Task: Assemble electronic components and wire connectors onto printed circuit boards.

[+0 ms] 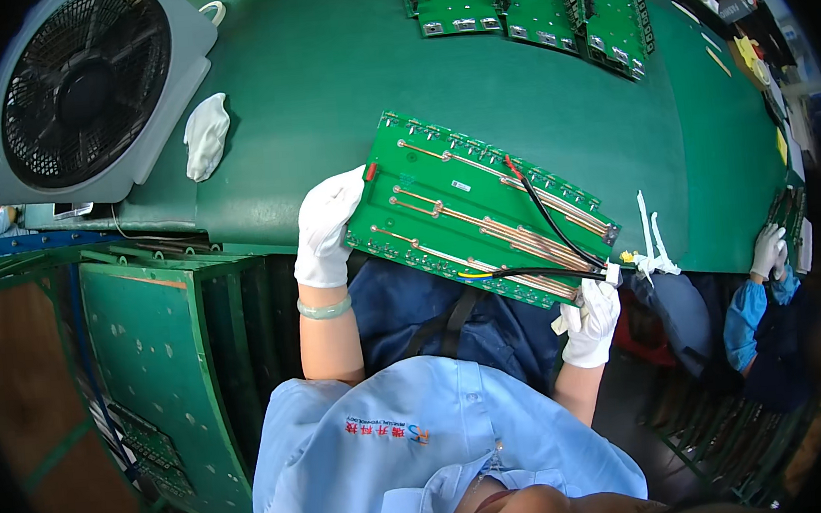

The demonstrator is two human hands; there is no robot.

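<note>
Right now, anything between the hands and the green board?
Nothing visible. The left hand already grips the board at its left edge, and the right hand holds its lower right corner, where the black wires end.

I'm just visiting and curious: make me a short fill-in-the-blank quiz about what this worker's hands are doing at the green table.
1. Both hands wear ____ gloves: the left hand and the right hand.
2. The two hands hold a large green ____ at its two ends.
3. A grey ____ sits at the table's far left corner.
4. A spare white glove lies on the ____ table.

Missing words: white; circuit board; fan; green
</note>
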